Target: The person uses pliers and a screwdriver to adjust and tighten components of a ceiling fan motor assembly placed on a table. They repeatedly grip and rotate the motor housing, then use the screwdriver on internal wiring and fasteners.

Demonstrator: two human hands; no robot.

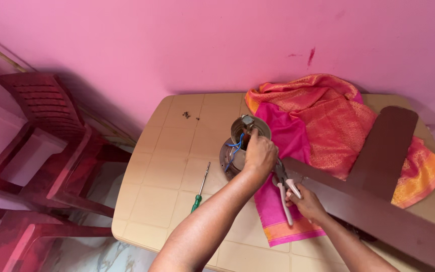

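1. The left hand [260, 153] reaches forward and rests on top of a round metal fan motor housing [242, 143], its fingers curled over the rim and gripping it.
2. The housing sits near the middle of a beige plastic table [167, 171], just left of the cloth, with blue wires [235, 148] showing on its near side.
3. The right hand [305, 201] is closed around the pale handles of a pair of pliers [284, 189]; the tool's head points toward the housing and lies just beneath the left hand.
4. Whether the pliers' tip touches anything cannot be told, since the left hand hides it.
5. Dark brown fan blades [378, 171] stretch from beside the pliers across the right part of the table.
6. A pink and orange cloth [323, 121] lies crumpled under the blades and reaches to the table's near edge.
7. A screwdriver with a green handle [200, 189] lies on the table, left of the person's left forearm.
8. A few small dark screws [191, 116] sit near the table's far left corner.
9. Dark red plastic chairs [46, 146] stand stacked at the left, against a pink wall [177, 40].
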